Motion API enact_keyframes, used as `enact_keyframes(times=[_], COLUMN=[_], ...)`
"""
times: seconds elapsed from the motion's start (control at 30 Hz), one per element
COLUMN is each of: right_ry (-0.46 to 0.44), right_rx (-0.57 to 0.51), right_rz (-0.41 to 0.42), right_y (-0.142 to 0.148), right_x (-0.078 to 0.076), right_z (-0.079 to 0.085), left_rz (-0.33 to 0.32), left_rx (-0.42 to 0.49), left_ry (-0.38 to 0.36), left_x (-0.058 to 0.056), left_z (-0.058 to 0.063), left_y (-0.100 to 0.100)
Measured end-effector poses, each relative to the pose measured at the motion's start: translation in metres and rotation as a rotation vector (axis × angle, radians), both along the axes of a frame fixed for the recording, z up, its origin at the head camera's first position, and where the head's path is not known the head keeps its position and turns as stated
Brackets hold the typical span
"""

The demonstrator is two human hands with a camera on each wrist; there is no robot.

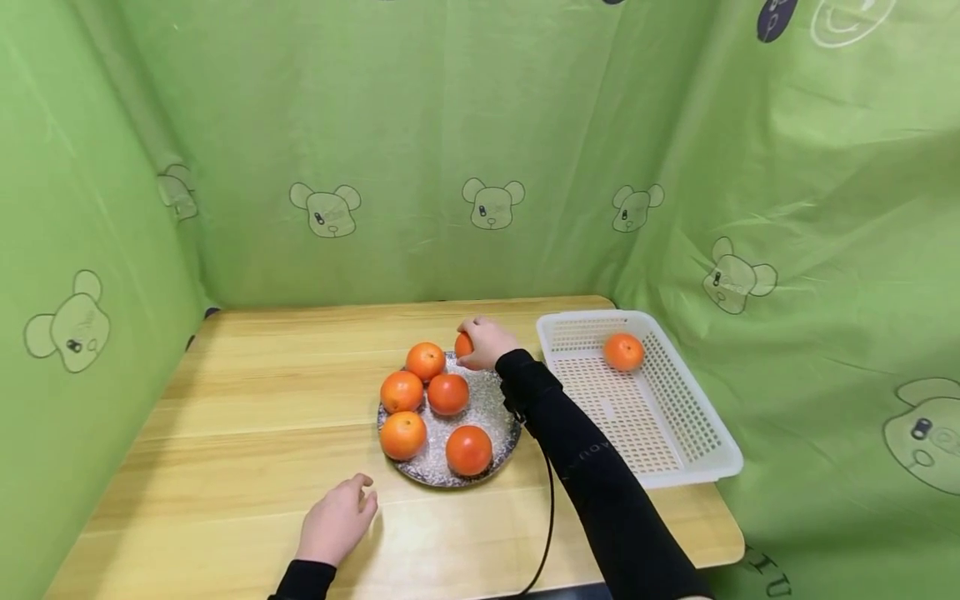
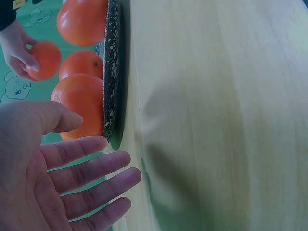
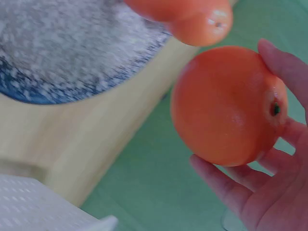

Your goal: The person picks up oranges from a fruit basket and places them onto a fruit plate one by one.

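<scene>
My right hand (image 1: 487, 343) grips an orange (image 3: 226, 106) over the far rim of a round speckled plate (image 1: 495, 400). In the right wrist view its thumb and fingers curve round the fruit, and the green stem spot faces the palm. Several more orange-red fruits lie on the plate, among them an orange (image 1: 403, 435) at the near left and a redder one (image 1: 469, 450) at the near right. My left hand (image 1: 339, 518) hovers over the table just off the plate's near left side. Its fingers (image 2: 96, 168) are spread and loosely extended, holding nothing.
A white perforated plastic basket (image 1: 697, 417) stands to the right of the plate, with one orange (image 1: 624, 352) inside. A black cable (image 1: 551, 508) runs down from the right wrist to the near edge of the wooden table (image 1: 285, 375). Green curtains (image 1: 405, 125) enclose the table.
</scene>
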State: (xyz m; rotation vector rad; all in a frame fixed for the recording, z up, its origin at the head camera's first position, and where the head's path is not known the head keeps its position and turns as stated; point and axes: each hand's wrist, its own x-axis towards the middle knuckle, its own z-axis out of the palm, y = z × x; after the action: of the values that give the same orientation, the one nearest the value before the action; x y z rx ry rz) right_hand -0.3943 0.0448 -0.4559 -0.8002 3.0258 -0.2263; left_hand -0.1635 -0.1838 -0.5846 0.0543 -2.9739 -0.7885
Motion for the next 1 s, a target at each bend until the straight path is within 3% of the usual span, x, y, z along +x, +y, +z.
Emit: enact_keyframes(times=[0.3,0.57,1.0], right_ry=[0.176,0.156,0.140], right_rx=[0.072,0.006,0.060], right_rz=[-0.001,-0.021,-0.021], right_y=[0.002,-0.003,-0.005], right_x=[-0.012,-0.012,-0.015], right_z=[-0.048,-0.060,-0.083], left_rz=[0.006,0.018,0.036], left_rx=[0.000,-0.010,-0.019], left_ry=[-0.006,-0.005,-0.019], left_x=[0.003,0.004,0.006], left_z=[0.000,-0.001,-0.001], left_y=[0.002,0.002,-0.005])
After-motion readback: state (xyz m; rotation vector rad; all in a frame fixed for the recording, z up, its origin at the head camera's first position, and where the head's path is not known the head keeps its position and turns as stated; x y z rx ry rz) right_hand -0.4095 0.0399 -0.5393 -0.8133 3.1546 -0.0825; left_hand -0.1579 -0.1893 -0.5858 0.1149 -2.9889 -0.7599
